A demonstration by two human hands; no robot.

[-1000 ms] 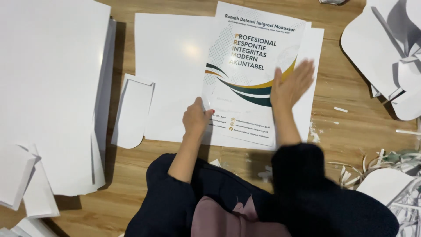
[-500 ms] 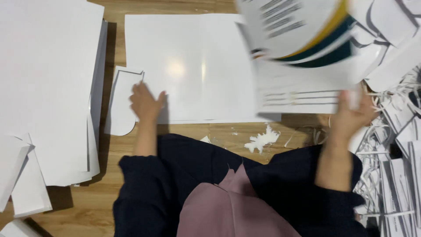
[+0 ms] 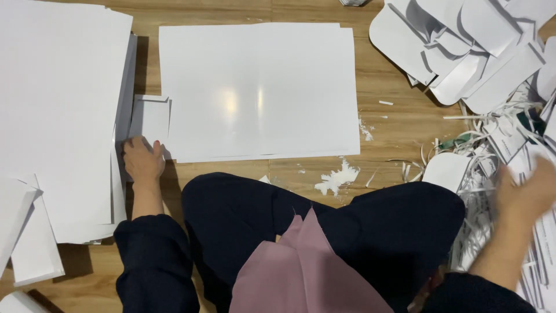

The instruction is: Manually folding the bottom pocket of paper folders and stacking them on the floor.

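Small card (image 3: 152,117): a white cut piece, blank and roughly rectangular, lying flat on the wooden floor (image 3: 399,124). It sits in the gap between the tall sheet stack (image 3: 58,110) on the left and the large sheet (image 3: 260,87) in the middle, its right edge at or under that sheet's left edge; which one cannot be told.

Left hand (image 3: 142,159): palm down on the floor at the card's lower edge, fingers loosely spread, fingertips touching or just short of the card. It pinches nothing.

Large sheet: white, glossy, with two soft light reflections near its centre. Thin edges show along its bottom and left, so more than one sheet lies there, squared up closely.

Right hand (image 3: 524,194): blurred, resting on the heap of strips (image 3: 498,174) at the far right. Whether it is spread or closed on anything cannot be told.

Surroundings: rounded white offcuts (image 3: 463,46) overlap at upper right. Torn white scraps (image 3: 337,178) lie on the floor just below the large sheet. More white sheets (image 3: 26,243) lie at lower left. The person sits cross-legged in dark clothing, knees just below the large sheet.
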